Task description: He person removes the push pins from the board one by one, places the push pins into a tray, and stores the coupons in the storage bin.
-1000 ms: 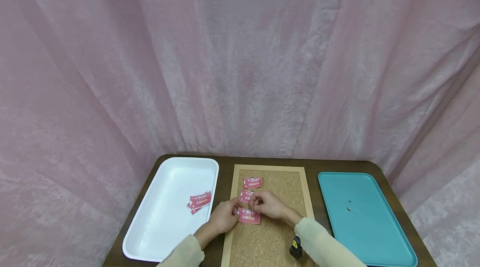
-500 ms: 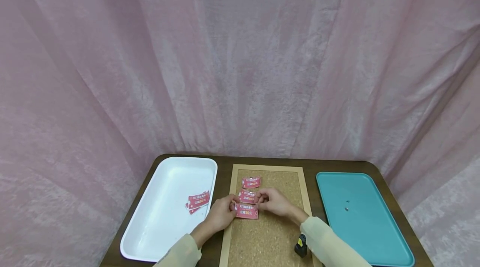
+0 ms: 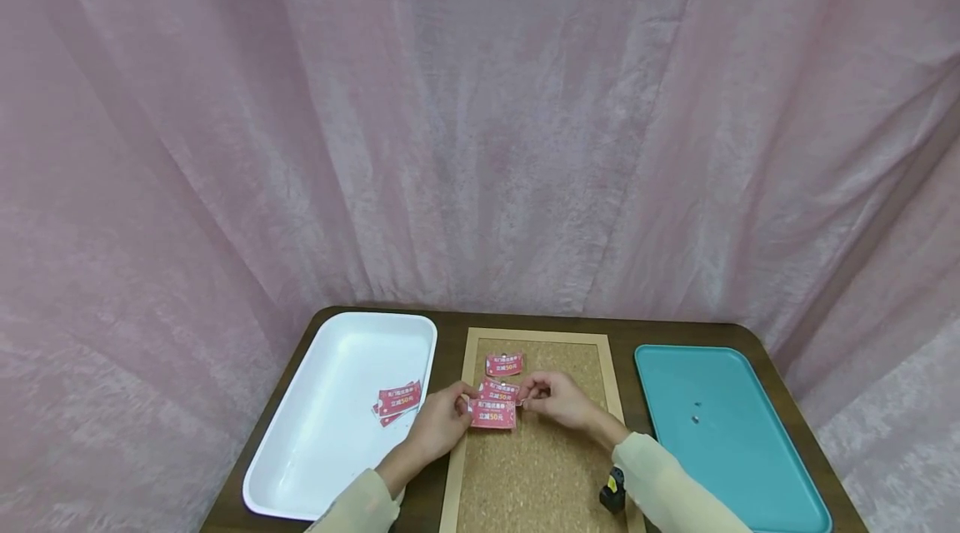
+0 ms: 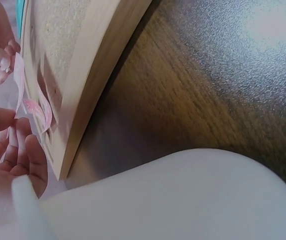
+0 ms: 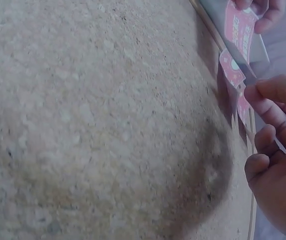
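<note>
A pink printed coupon (image 3: 492, 415) is raised off the cork board (image 3: 540, 479), between my two hands. At its left edge, my left hand (image 3: 438, 425) pinches it with thumb and fingers. My right hand (image 3: 561, 401) has thumb and forefinger pinched together at its upper right corner. A small pale speck shows at those fingertips in the left wrist view; what it is cannot be made out. Just behind, a second coupon (image 3: 498, 389) lies on the board, partly covered by the raised one. A third coupon (image 3: 504, 364) is fixed higher up, its edges curling.
To the left, a white tray (image 3: 300, 425) holds a few loose coupons (image 3: 399, 400). On the right, a teal tray (image 3: 738, 450) bears small pins (image 3: 696, 420). A black device (image 3: 612, 493) is by the right sleeve. A pink curtain (image 3: 480, 141) hangs behind the table.
Both hands have drawn apart a little; the right hand has shifted right, off the middle of the coupons, to the front coupon's right corner. That coupon has moved slightly up the board.
</note>
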### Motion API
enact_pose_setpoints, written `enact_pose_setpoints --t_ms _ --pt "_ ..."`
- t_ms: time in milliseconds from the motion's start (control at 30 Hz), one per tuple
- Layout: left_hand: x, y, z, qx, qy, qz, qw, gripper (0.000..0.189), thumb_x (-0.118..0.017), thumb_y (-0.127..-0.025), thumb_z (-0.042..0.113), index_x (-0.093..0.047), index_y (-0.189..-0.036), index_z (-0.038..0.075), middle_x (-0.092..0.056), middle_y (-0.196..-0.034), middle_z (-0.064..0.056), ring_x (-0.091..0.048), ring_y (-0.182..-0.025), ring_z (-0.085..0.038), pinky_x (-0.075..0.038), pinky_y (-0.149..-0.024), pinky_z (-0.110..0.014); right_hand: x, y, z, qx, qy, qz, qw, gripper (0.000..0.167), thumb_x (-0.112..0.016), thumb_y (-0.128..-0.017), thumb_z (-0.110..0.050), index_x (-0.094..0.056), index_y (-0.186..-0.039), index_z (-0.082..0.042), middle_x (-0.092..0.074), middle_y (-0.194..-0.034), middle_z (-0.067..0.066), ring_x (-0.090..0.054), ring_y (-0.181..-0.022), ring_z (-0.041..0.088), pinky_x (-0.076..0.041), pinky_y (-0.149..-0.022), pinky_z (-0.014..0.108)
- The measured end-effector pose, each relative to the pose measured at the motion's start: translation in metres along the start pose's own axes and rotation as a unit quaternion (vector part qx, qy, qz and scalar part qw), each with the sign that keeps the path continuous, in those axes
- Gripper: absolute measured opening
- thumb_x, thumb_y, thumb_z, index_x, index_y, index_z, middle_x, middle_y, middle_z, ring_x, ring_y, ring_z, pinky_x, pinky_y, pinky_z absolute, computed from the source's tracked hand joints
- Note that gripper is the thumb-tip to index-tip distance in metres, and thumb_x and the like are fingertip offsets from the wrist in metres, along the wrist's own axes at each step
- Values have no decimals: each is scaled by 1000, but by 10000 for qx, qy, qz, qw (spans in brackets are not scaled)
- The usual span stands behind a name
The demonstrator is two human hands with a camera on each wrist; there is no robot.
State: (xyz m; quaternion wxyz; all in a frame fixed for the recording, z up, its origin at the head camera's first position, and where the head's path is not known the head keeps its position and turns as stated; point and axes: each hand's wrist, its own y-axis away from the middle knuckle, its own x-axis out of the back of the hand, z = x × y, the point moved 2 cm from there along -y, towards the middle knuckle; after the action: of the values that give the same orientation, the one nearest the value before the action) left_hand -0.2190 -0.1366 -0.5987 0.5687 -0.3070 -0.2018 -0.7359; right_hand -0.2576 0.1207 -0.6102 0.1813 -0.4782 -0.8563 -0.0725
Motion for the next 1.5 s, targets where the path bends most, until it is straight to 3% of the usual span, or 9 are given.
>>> enact_pose_setpoints --t_ms 233,733,967,1200,1500 --pt "4 -1 0 15 -71 86 9999 28 -74 -91 3 -72 -118 6 -59 -78 7 -50 -58 -2 -42 -52 -22 7 5 3 -6 -7 76 10000 9 -70 -94 5 -68 -102 9 -69 -91 19 -57 -78 7 -47 -67 19" --pt "23 -2 4 13 324 351 9989 25 -72 -91 -2 -71 -115 4 -59 -81 2 -52 -62 -3 -45 -55 -21 23 16 4 -179 -49 214 9996 11 -71 -92 3 -69 -102 8 -70 -91 18 -58 -77 9 -48 -66 20" --pt "31 -5 4 -138 423 572 9974 25 -72 -89 -6 -71 -113 2 -59 -77 3 -50 -60 -2 -43 -53 -21 34 26 4 -213 50 357 9991 11 -73 -92 1 -70 -101 8 -70 -88 20 -57 -74 6 -47 -63 20" --pt "45 -8 0 -35 447 759 9961 24 -69 -90 -7 -72 -112 2 -58 -77 2 -48 -59 -3 -40 -53 -20 48 33 8 -394 112 491 9979 12 -73 -94 -3 -71 -101 7 -71 -91 16 -59 -76 8 -49 -66 22" --pt "55 -3 -6 77 343 923 9951 24 -69 -90 -6 -72 -112 5 -59 -81 1 -46 -58 -3 -37 -51 -20 66 43 16 -250 309 667 9970 10 -75 -94 -3 -73 -99 5 -72 -86 13 -57 -68 6 -47 -59 22"
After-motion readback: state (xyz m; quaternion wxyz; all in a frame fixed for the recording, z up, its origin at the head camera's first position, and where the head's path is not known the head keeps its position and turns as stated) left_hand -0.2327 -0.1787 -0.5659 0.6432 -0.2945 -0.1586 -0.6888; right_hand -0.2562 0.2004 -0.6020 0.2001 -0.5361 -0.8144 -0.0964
